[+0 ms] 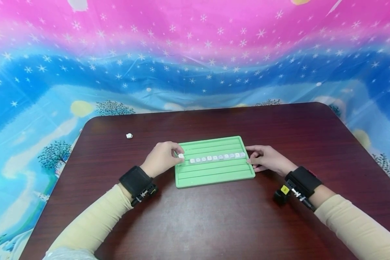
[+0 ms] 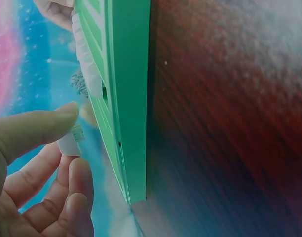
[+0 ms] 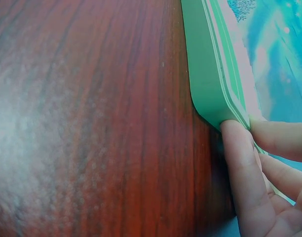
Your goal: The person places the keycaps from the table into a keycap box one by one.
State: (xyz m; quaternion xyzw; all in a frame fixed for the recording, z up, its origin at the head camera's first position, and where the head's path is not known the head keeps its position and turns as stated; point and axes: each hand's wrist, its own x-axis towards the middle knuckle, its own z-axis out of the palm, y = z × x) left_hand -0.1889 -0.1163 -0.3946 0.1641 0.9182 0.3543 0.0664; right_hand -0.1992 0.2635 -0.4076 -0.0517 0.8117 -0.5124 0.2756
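Note:
My left hand [image 1: 162,157] pinches a white keycap [image 1: 181,156] between thumb and fingers, just over the left end of a green ridged tray [image 1: 214,172]. In the left wrist view the keycap [image 2: 68,144] tilts, part of its underside showing, apart from the tray's rim. A row of several white and pale grey keycaps [image 1: 215,158] lies along a middle groove, from near the left end to the right rim. My right hand [image 1: 268,159] holds the tray's right edge; in the right wrist view its fingers [image 3: 242,163] touch the side and rim near a corner.
A single white keycap [image 1: 129,136] lies on the dark wooden table [image 1: 208,220], off to the left and behind the tray. Behind the table hangs a pink and blue cloth [image 1: 195,65] with snowflakes. Each wrist wears a black strap [image 1: 136,180] with a small camera.

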